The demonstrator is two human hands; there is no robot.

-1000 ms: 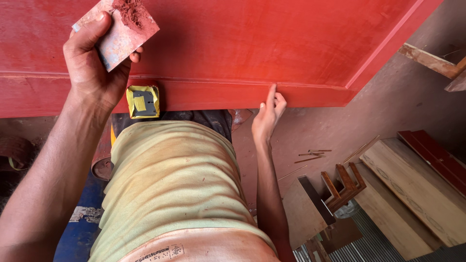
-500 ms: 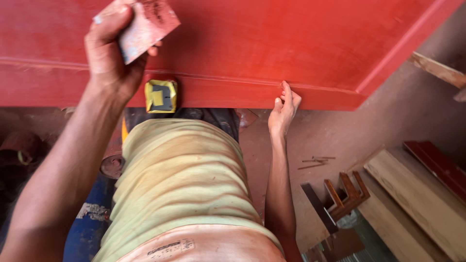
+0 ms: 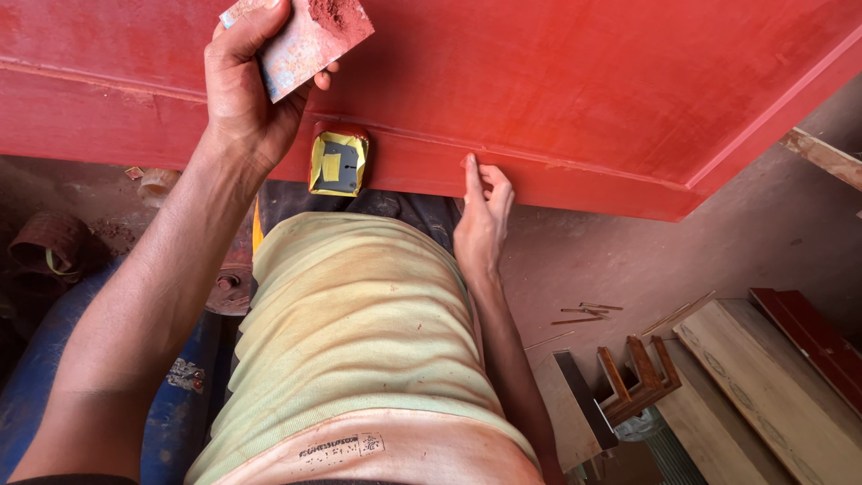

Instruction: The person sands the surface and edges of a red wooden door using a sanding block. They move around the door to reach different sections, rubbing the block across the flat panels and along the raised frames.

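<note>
Below you lies a dusty reddish workshop floor, with a big red-painted wooden panel stretched across the top of your view. Your left hand is raised over the panel and grips a flat, worn scraper plate between thumb and fingers; one small heap of red-brown filler paste sits on the plate's upper face. Your right hand is at the panel's near edge: the index finger is stretched out and its tip presses on the raised moulding line, while the other fingers are curled in. It holds nothing.

Just beside your left wrist, one lock recess covered in yellow tape shows in the panel's edge, between your two hands. Your pale green shirt fills the middle and hides the floor straight beneath the panel. On your left stand one blue drum and one rusty round can. On your right, pale wooden boards lie on the floor beside one dark red board, near a small brown wooden frame, and several thin wood slivers lie scattered just above them, too fine to count.
</note>
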